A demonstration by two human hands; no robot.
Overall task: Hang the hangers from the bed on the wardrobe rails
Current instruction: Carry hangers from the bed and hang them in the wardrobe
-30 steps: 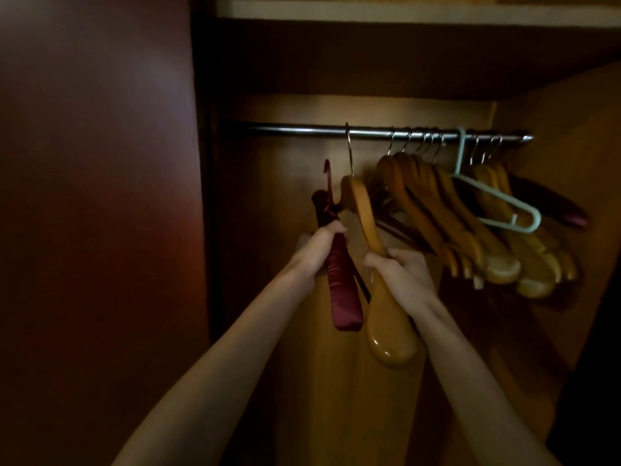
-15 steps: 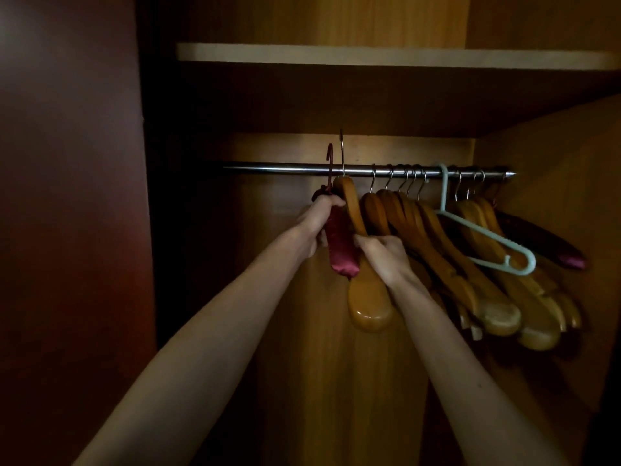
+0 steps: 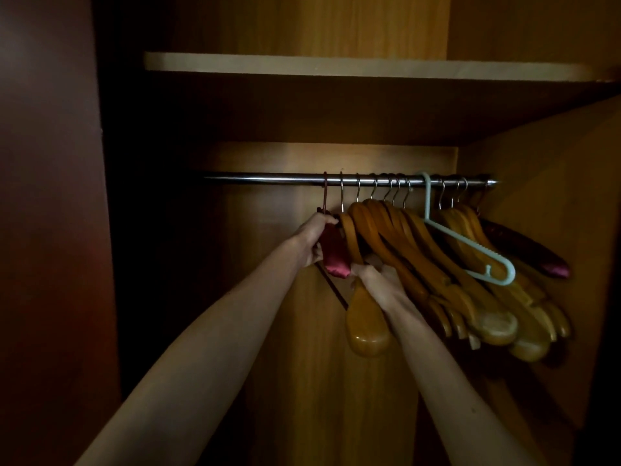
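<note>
The left hand (image 3: 311, 242) grips the padded red hanger (image 3: 332, 253) near its neck, fingers wrapped round the cloth arm; its red hook (image 3: 325, 193) sits over the metal rail (image 3: 268, 178) at the left end of the row. The right hand (image 3: 376, 280) has its fingers curled round the arm of a wooden hanger (image 3: 364, 317) whose metal hook (image 3: 342, 193) is over the rail just right of the red one. Holding each one high near the neck probably steadies the hook while it settles on the rail. Both hangers lie with their long axis running front to back, the near ends dropping toward the person, hooks pointing up. To the right hang more wooden hangers (image 3: 437, 264), touching one another, a pale green plastic hanger (image 3: 470, 245) among them, and another dark padded one (image 3: 531, 252) at the far right. A shelf (image 3: 336, 65) runs above the rail
</note>
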